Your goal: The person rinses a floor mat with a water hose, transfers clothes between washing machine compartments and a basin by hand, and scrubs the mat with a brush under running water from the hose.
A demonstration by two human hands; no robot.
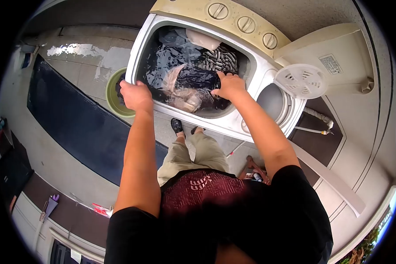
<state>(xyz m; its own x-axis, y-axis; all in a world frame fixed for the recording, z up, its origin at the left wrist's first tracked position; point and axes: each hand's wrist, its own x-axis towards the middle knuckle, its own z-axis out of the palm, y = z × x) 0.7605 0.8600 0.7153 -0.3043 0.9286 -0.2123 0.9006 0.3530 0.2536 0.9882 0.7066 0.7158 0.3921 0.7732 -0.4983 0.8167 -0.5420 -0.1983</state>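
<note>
A twin-tub washing machine (198,118) stands before me, its wash tub full of water and soaked clothes. My left hand (137,95) is closed over the rim at the machine's front left corner. Inside the tub, my right hand (230,86) grips the right end of a wet dark garment (198,79) at the water's surface. Around it float a blue-grey cloth (174,55), a striped garment (220,59), a pale pink cloth (202,39) and a beige cloth (187,102). The lower parts of the clothes are hidden under the water.
To the right are the spin tub (270,103), a round perforated lid (301,81) and the raised machine cover (332,57). A green basin (112,99) holding dark cloth sits left of the machine. A hose (319,116) lies at right; a long dark mat (75,114) covers the floor.
</note>
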